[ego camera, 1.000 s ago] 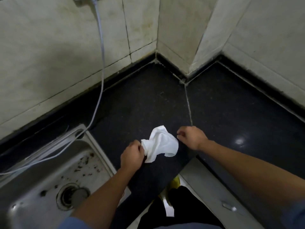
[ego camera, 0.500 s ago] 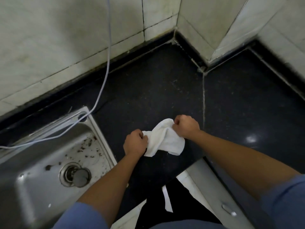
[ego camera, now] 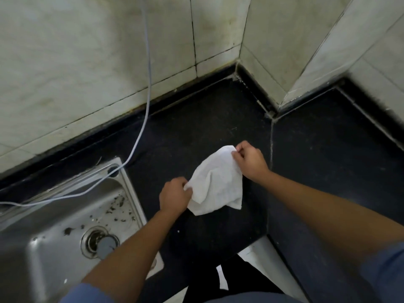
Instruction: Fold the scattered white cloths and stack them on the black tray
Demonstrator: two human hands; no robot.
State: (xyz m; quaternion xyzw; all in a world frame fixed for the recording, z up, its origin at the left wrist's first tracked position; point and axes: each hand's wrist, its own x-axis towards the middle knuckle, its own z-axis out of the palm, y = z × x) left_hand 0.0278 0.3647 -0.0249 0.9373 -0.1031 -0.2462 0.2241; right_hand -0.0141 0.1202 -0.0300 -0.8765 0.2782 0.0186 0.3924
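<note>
Right now the white cloth (ego camera: 216,184) is held, crumpled, just right of the sink (ego camera: 133,193), over the black worktop (ego camera: 196,127). The left grip (ego camera: 175,194), nearest the sink, is closed round the cloth's lower left edge. The right grip (ego camera: 251,161), farther from the sink, pinches its upper corner. A pale cable (ego camera: 147,84) drops down the wall to the sink's far rim.

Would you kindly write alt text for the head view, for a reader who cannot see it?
Two hands hold a crumpled white cloth over a black countertop: the left hand grips its lower left edge, the right hand pinches its top corner. A steel sink crossed by a white cable lies to the left, tiled walls behind.
</note>
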